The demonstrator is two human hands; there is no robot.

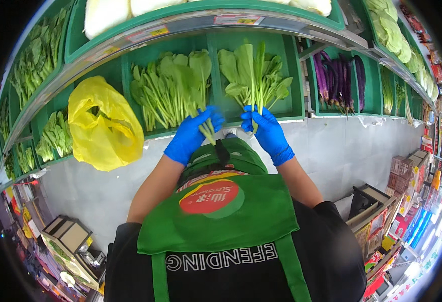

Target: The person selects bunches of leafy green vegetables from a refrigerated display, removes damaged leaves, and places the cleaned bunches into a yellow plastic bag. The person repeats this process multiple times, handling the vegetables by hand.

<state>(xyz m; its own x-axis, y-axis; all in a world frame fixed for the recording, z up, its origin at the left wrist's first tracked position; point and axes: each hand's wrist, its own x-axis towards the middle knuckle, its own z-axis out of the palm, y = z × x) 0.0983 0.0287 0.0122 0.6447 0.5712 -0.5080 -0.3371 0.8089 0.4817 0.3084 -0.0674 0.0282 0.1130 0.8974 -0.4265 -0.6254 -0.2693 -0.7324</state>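
Observation:
Both my hands wear blue gloves and reach to the front of the green produce trays. My left hand (pixel 195 132) is closed round the pale stems of some leafy greens, slightly blurred, at the front of a heap of leafy greens (pixel 155 93). In my right hand (pixel 266 130), the fingers pinch the stems of a few leafy greens (pixel 255 75), whose leaves point away from me. Behind them more greens lie in the right-hand green tray (pixel 294 85). An open yellow plastic bag (pixel 105 146) stands left of the heap, at the tray's front edge.
Long purple eggplants (pixel 334 80) fill a tray to the right. A metal shelf edge (pixel 190 27) runs above the trays, with white vegetables (pixel 107 15) over it. Greens (pixel 57 133) lie beyond the bag at left. Boxed goods (pixel 404 171) stand at far right.

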